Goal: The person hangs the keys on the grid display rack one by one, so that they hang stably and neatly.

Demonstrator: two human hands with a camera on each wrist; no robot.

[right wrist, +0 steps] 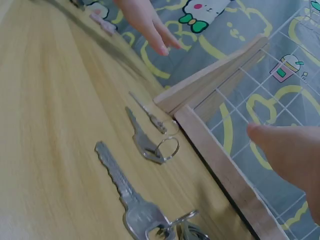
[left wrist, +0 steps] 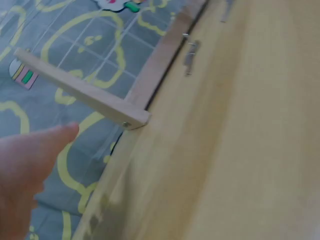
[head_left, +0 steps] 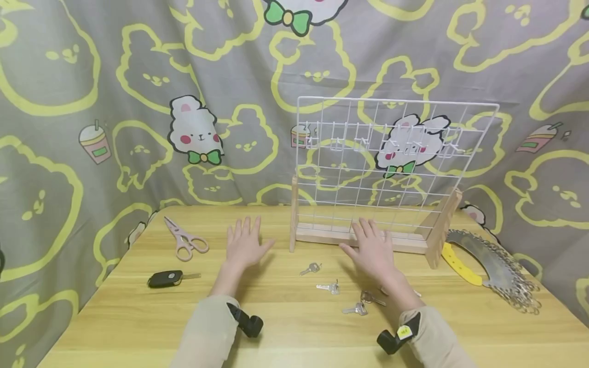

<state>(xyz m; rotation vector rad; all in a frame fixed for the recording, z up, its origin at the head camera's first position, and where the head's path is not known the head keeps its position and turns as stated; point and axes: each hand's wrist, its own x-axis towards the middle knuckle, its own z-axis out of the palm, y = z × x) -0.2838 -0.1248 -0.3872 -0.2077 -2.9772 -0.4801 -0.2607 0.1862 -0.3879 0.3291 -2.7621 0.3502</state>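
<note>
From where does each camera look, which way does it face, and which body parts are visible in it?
Head: on the head, facing forward and down at table, wire rack and keys; left grip, right grip and sleeves show.
Left wrist: on that wrist, facing across the table toward the wire rack's wooden leg; part of the left grip shows.
Right wrist: on that wrist, facing over keys toward the wire rack; part of the right grip shows, left grip above.
Shared, head and right wrist: keys, wire rack.

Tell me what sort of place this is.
Probably a makeshift tabletop workspace indoors: a cartoon-print cloth hangs behind a wood-grain table, on which a white wire grid rack stands near loose keys.
</note>
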